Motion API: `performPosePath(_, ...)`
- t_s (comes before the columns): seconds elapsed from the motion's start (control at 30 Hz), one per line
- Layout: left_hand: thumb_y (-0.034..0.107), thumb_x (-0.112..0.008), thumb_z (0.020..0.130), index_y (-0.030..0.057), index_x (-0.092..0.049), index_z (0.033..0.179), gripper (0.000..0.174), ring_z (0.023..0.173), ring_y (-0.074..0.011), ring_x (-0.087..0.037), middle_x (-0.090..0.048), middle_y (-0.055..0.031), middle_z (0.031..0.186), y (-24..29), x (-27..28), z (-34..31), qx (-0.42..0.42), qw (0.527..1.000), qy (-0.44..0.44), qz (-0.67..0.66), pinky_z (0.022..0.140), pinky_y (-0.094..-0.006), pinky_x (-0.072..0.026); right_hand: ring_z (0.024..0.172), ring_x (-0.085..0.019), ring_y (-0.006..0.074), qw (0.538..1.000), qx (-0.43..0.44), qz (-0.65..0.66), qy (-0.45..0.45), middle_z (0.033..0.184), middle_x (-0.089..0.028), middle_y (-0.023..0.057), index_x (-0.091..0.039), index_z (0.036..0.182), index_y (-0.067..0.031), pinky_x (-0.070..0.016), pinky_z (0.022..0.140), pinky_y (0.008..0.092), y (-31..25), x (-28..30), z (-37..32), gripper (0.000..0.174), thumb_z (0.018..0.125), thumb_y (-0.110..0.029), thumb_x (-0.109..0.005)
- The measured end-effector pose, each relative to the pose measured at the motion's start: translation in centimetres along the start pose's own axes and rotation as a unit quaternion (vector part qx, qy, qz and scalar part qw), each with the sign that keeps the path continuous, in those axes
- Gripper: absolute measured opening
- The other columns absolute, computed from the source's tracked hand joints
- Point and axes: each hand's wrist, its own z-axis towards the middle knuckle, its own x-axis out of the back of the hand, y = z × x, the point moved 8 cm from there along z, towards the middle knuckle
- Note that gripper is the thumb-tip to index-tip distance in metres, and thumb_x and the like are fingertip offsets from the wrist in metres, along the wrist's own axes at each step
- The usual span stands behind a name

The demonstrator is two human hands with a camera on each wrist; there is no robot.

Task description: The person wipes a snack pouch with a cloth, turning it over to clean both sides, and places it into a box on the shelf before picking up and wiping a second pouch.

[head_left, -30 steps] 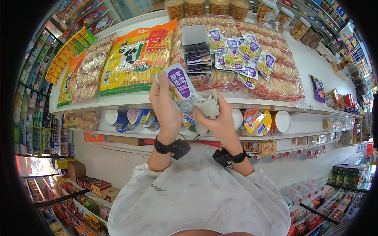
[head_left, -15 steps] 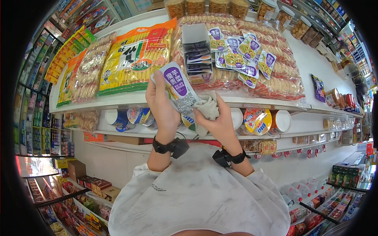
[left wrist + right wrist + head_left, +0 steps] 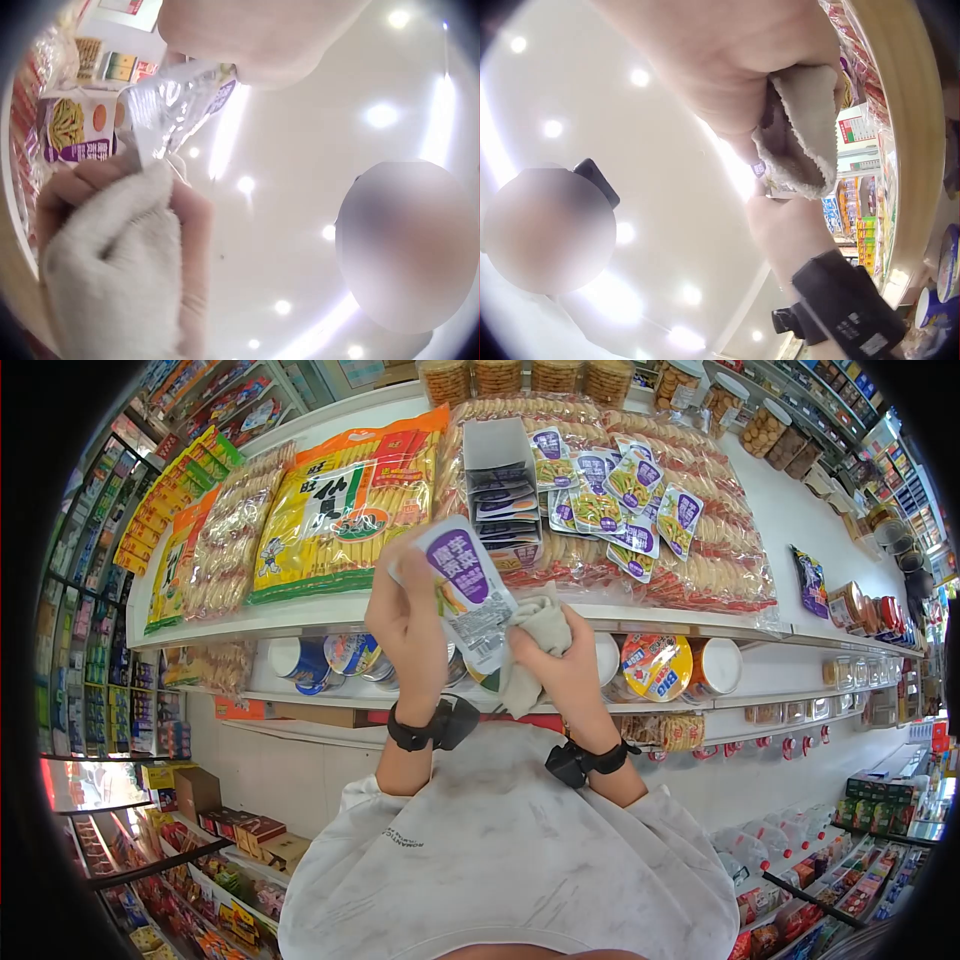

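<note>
In the head view my left hand [image 3: 408, 625] holds a white and purple snack packet [image 3: 470, 585] upright and tilted, its printed front showing. My right hand [image 3: 562, 665] grips a bunched pale grey cloth [image 3: 540, 625] at the packet's lower right edge. From the left wrist, the cloth [image 3: 112, 255] bulges out of the right hand's fingers and meets the shiny packet [image 3: 176, 101]. From the right wrist, the folded cloth [image 3: 806, 120] hangs under the right hand [image 3: 727, 67], mostly hiding the packet.
Behind the hands, an open box [image 3: 497, 450] of similar packets stands beside a loose pile of packets [image 3: 625, 500] on bagged crackers [image 3: 715, 560]. Left of it lies a big yellow snack bag [image 3: 345, 510]. The white shelf edge [image 3: 660, 622] runs just beyond the hands, with instant noodle tubs [image 3: 655, 667] below.
The packet swings left and then back right, and its tilt changes. The cloth and right hand shift slightly right along the packet's lower end, and more of the cloth hangs down.
</note>
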Motion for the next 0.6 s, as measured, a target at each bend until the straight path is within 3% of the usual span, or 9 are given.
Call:
performPosePath(0.07,0.022,-0.054,0.104,-0.0018,-0.065,0.108,0.027,0.082,-0.008,-0.06,-0.067,-0.0033,0.095,2.4,-0.9,0.0,-0.154,0.984,-0.032,0.078,0.075,-0.022,-0.0474,0.083,-0.061,0.0077,0.999,-0.015,0.02,0.048,0.093,-0.067,0.002,-0.064,0.106,0.0002,-0.0507,0.075,0.0259,0.3,0.9,-0.1,0.029,0.082,-0.011,-0.074)
performPosePath(0.17,0.015,-0.061,0.1,-0.0034,-0.061,0.115,0.024,0.09,-0.0114,-0.063,-0.067,-0.0061,0.102,1.7,-1.0,-0.8,-0.075,0.988,-0.121,0.05,0.08,-0.0239,-0.0489,0.082,-0.061,0.0078,0.996,-0.021,0.057,0.061,0.094,-0.067,0.0022,-0.063,0.106,-0.0004,-0.0507,0.073,0.0259,1.1,1.7,0.3,0.029,0.082,-0.011,-0.075)
performPosePath(0.27,0.003,-0.068,0.092,-0.0059,-0.056,0.124,0.035,0.1,-0.0147,-0.063,-0.066,-0.0111,0.111,-0.3,-1.5,-1.4,0.07,0.985,-0.154,-0.037,0.091,-0.0299,-0.0495,0.084,-0.062,0.0087,0.995,-0.012,0.035,0.097,0.096,-0.067,0.0029,-0.062,0.108,-0.0007,-0.0512,0.074,0.0256,0.5,2.5,0.1,0.031,0.082,-0.012,-0.075)
performPosePath(0.37,-0.004,-0.069,0.089,-0.0063,-0.051,0.128,0.043,0.103,-0.0157,-0.063,-0.066,-0.0133,0.114,-0.1,-2.8,-0.7,0.087,0.979,-0.161,-0.093,0.092,-0.0314,-0.0507,0.087,-0.063,0.0091,0.995,-0.005,0.077,0.062,0.1,-0.066,0.0037,-0.061,0.113,-0.0008,-0.0513,0.076,0.0251,0.1,2.5,0.4,0.035,0.084,-0.013,-0.076)
performPosePath(0.47,-0.003,-0.067,0.09,-0.0064,-0.051,0.128,0.041,0.105,-0.0161,-0.064,-0.066,-0.0133,0.116,-0.6,-2.5,-0.6,0.101,0.978,-0.163,-0.087,0.092,-0.0313,-0.0505,0.09,-0.063,0.0096,0.997,0.018,0.044,0.058,0.104,-0.066,0.0045,-0.059,0.118,-0.0009,-0.0511,0.079,0.0247,-1.1,2.5,0.4,0.039,0.085,-0.015,-0.076)
performPosePath(0.6,-0.004,-0.067,0.09,-0.0063,-0.052,0.125,0.038,0.104,-0.0157,-0.064,-0.066,-0.0132,0.116,-0.3,-2.4,-0.4,0.109,0.976,-0.156,-0.107,0.091,-0.0307,-0.0507,0.093,-0.062,0.0102,0.993,0.047,0.04,0.101,0.107,-0.065,0.005,-0.058,0.121,-0.0009,-0.051,0.08,0.0255,-2.3,4.7,0.6,0.041,0.088,-0.017,-0.075)
